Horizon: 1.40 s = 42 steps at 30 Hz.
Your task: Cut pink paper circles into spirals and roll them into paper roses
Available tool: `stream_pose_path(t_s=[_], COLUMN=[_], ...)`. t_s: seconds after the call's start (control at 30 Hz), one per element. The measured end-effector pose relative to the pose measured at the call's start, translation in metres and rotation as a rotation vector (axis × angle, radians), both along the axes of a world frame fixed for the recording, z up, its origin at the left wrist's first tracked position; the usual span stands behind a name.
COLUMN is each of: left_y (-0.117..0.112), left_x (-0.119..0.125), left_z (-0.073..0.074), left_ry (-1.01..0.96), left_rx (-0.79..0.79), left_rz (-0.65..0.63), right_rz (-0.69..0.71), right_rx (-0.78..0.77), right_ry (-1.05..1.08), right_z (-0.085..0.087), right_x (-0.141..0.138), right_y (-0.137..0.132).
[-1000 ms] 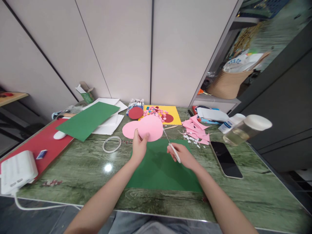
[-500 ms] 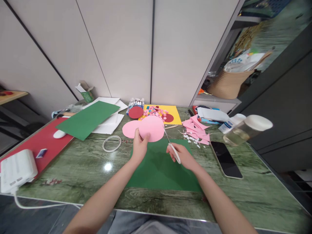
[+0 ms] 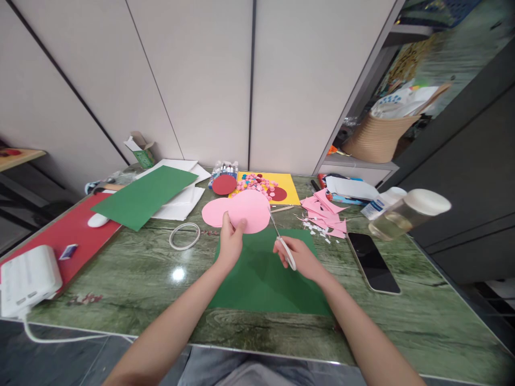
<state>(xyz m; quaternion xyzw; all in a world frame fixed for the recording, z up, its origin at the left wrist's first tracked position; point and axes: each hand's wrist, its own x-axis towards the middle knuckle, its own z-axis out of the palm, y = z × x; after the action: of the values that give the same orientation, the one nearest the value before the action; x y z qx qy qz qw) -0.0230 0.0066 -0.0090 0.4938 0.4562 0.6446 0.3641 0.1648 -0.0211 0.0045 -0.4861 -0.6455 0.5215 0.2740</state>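
My left hand (image 3: pixel 232 239) pinches a pink paper cutout (image 3: pixel 252 206) made of rounded lobes, thumb on top, held above the table. White-handled scissors (image 3: pixel 286 252) are gripped in my right hand (image 3: pixel 300 257), their blades pointing up and away and touching the cutout's right edge. Whether the blades are parted I cannot tell. Beneath both hands lies a green sheet (image 3: pixel 269 284). To the right of the scissors are pink paper scraps (image 3: pixel 324 214) and small white bits (image 3: pixel 317 230).
Behind the cutout, a yellow sheet (image 3: pixel 287 185) bears small pink pieces and a dark red circle (image 3: pixel 277 193). A red circle (image 3: pixel 224 185) leans on markers. A phone (image 3: pixel 374 262) and jar (image 3: pixel 406 214) stand right. A tape roll (image 3: pixel 184 236) and white charger (image 3: pixel 30 279) lie left.
Both hands keep nearly the same place. The scissors have tilted slightly, their handles shifting a little to the left, and the cutout has barely moved.
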Motion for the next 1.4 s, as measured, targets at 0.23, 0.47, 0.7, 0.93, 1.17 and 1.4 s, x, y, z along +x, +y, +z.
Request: stream_pose_path(t_s=[0.23, 0.47, 0.7, 0.93, 1.17, 1.4], left_y=[-0.0010, -0.0021, -0.0037, -0.0041, -0.0040, -0.0038], left_x=[-0.0002, 0.0009, 0.0033, 0.0071, 0.0075, 0.0056], left_z=[0.0000, 0.0033, 0.0041, 0.0017, -0.0009, -0.0008], left_ry=[0.037, 0.033, 0.050, 0.012, -0.034, -0.017], left_rx=[-0.029, -0.011, -0.038, -0.048, -0.029, -0.039], left_rz=[-0.005, 0.007, 0.051, 0.008, -0.051, -0.009], right_rz=[-0.009, -0.012, -0.015, -0.008, -0.027, -0.023], right_rx=[-0.008, -0.013, -0.017, -0.003, -0.015, -0.007], right_ry=[0.019, 0.032, 0.027, 0.024, 0.039, 0.039], right_z=[-0.0005, 0.0006, -0.0024, -0.0059, -0.0044, -0.0031], right_x=[-0.0007, -0.0022, -0.0033, -0.0021, -0.0026, -0.0033], right_y=[-0.0009, -0.0018, -0.0010, 0.0001, -0.0017, -0.0020])
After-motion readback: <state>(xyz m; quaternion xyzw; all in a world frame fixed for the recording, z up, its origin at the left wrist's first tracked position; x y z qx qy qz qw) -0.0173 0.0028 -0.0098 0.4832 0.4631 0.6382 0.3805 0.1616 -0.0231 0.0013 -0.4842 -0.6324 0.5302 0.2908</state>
